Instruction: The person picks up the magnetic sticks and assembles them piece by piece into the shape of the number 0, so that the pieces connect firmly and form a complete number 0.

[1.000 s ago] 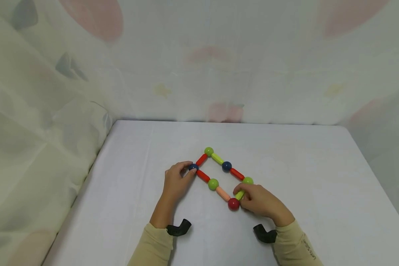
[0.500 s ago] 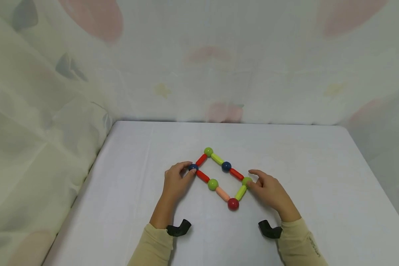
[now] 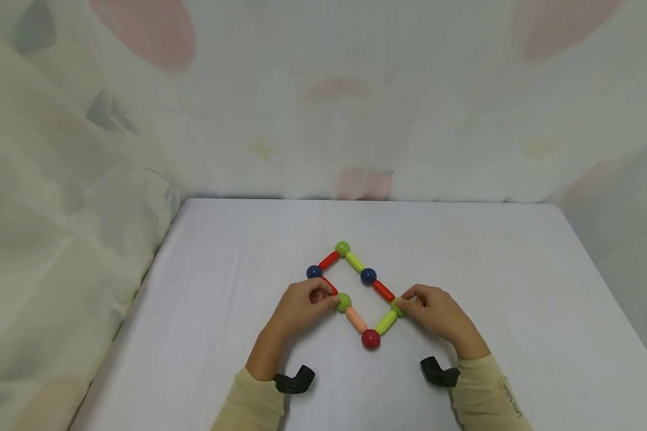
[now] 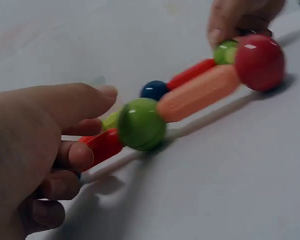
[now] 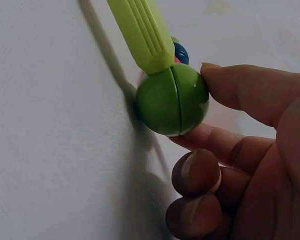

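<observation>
A loop of coloured balls and short rods lies on the white table. My right hand (image 3: 437,314) pinches the right-hand green ball (image 5: 172,100) between thumb and index finger. From that ball a lime rod (image 3: 386,322) runs to the red ball (image 3: 371,339). My left hand (image 3: 302,308) is beside the near green ball (image 4: 142,124), its fingers loosely curled around the end of a red rod (image 4: 106,148). In the left wrist view its thumb tip stands a little off that ball. A peach rod (image 4: 199,93) joins the near green ball to the red ball.
The loop's far side has a green ball (image 3: 342,249), a lime rod (image 3: 354,261), a blue ball (image 3: 368,276) and a red rod (image 3: 384,291). Another blue ball (image 3: 314,272) forms its left corner. Patterned cloth (image 3: 323,120) hangs behind the white table (image 3: 517,269).
My left hand has left the left blue ball and come nearer, beside the near green ball. My right hand has gone from the lime rod to the right green ball. The red ball has shifted nearer and left.
</observation>
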Motion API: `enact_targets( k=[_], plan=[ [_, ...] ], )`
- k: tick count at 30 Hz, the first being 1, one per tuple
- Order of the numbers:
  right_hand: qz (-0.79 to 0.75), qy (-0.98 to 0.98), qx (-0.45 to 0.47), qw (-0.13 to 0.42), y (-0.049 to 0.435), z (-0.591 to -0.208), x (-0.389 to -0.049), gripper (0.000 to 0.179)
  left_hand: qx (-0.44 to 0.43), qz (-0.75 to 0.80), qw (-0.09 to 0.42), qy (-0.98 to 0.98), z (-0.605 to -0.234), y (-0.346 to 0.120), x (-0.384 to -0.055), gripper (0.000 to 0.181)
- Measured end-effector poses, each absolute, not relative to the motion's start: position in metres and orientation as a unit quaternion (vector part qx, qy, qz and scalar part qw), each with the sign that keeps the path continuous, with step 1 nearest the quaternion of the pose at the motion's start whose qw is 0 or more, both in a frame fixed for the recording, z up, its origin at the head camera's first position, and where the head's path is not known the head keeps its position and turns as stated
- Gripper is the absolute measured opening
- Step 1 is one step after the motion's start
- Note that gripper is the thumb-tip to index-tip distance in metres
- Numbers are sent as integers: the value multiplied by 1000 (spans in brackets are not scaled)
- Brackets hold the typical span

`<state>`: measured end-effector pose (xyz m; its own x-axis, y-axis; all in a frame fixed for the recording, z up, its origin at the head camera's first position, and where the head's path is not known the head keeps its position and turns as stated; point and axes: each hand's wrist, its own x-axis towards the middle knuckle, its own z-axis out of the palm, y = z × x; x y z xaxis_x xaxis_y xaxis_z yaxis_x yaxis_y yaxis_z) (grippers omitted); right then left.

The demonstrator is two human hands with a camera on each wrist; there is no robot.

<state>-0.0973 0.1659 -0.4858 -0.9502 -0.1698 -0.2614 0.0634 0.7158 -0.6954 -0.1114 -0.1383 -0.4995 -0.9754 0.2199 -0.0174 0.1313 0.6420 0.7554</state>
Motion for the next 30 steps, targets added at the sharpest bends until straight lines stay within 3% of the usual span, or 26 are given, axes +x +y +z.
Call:
enact_targets(
  k=[5,13,18,30],
  plan=[
    [-373,910,-36,179,163,-482,-95,23,170,318,68,930,-492,-125,-104,35],
    [-370,896,-94,228,159,-480,-93,31,160,260,71,950,-490,-119,-100,53],
    [-372,892,-123,225,156,-483,-93,30,151,288,53,944,-495,-119,-103,48],
    [-410,896,-64,160,142,-488,-103,17,141,341,22,929,-507,-124,-106,38]
  ],
)
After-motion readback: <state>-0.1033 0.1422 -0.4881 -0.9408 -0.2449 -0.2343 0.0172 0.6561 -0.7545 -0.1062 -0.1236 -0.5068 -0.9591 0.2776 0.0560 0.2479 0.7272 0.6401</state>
